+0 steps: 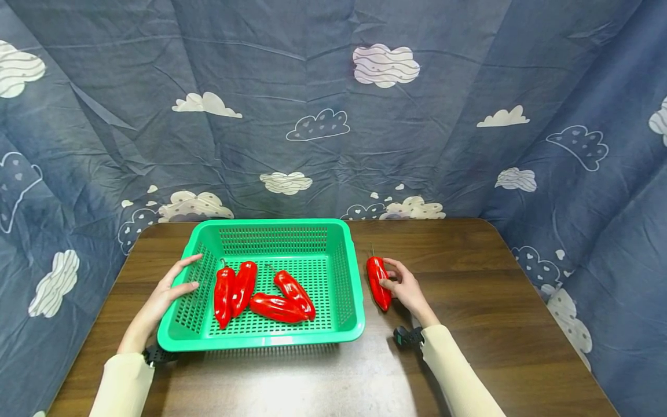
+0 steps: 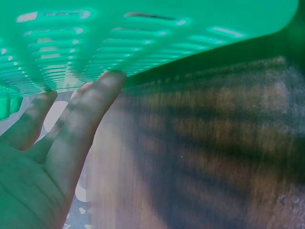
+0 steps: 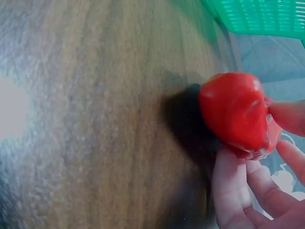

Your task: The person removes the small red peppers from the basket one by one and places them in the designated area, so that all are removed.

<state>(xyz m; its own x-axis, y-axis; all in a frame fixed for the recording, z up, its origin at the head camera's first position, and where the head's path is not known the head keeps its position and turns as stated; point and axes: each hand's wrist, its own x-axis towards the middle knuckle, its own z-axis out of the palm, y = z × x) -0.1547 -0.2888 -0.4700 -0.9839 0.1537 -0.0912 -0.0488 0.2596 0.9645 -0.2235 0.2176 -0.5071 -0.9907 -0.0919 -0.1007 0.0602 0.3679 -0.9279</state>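
Observation:
My right hand point(image 1: 409, 289) holds a long, glossy red pepper point(image 1: 376, 278) at the basket's right, thumb on one side and fingers on the other. The pepper's thin stem points toward the back. In the right wrist view, the blunt near end of the pepper point(image 3: 233, 112) shows close over the wood, fingers curled beneath. A green slotted plastic basket point(image 1: 260, 341) sits on the table, several red peppers point(image 1: 278, 307) lying in its left and middle. My left hand point(image 1: 161, 295) rests at the basket's left rim, fingers straight and spread; the left wrist view shows fingers point(image 2: 78, 124) against the outer wall.
The brown wooden table point(image 1: 484, 289) extends to the right of the right hand and in front of the basket. Behind it hangs a blue-grey curtain point(image 1: 323, 162) with white clouds. Small black devices point(image 1: 409, 336) are strapped at the wrists.

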